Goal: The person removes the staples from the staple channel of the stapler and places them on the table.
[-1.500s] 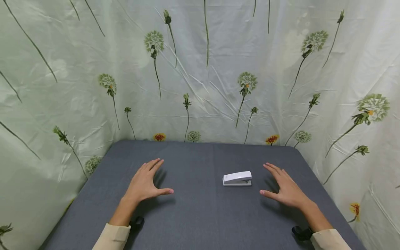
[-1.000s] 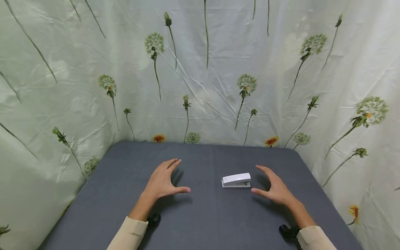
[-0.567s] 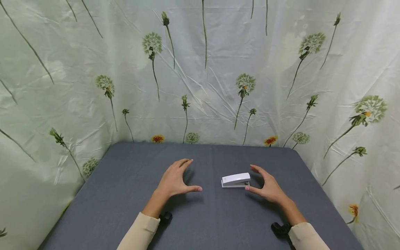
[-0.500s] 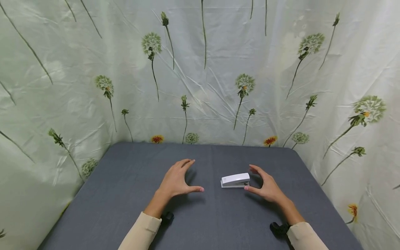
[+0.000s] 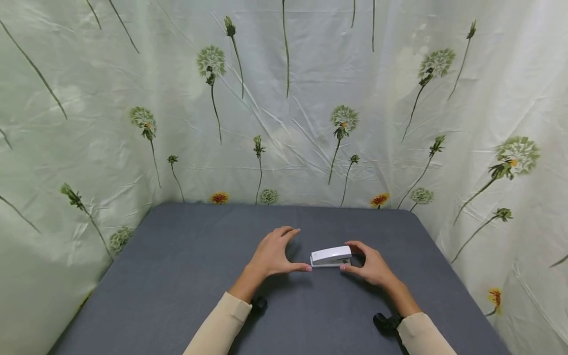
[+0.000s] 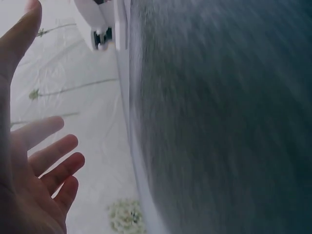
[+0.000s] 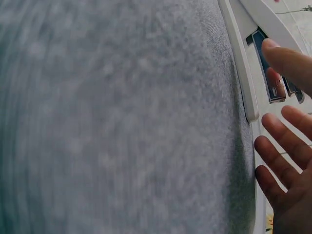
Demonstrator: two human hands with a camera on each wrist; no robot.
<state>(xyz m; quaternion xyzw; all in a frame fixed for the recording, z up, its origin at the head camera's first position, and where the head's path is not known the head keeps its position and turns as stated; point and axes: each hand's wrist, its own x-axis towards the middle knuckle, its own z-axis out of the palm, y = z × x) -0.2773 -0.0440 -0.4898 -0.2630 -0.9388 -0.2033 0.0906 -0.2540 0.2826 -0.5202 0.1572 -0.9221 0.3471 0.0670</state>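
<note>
A white stapler [image 5: 330, 254] lies on the grey tabletop, its top arm tilted up from the base toward the right end. My right hand [image 5: 372, 266] is at that end, thumb in front and curved fingers behind. In the right wrist view its thumb [image 7: 287, 63] overlaps the stapler's metal inner rail, while the other fingers are spread apart below. To the left, my left hand [image 5: 272, 254] has its thumb stretched out, the thumb tip right by the stapler's left end. The left wrist view has its fingers spread with nothing between them, and the stapler [image 6: 90, 17] at the top.
A grey cloth covers the table [image 5: 186, 276]. Behind it and on both sides hangs a pale curtain [image 5: 284, 113] printed with dandelions. Black straps with small devices sit at both wrists, below beige sleeves [image 5: 224, 318].
My left hand has moved right, up to the stapler's left end. The right hand has moved left until its thumb and fingers came around the right end. The stapler stays on the table.
</note>
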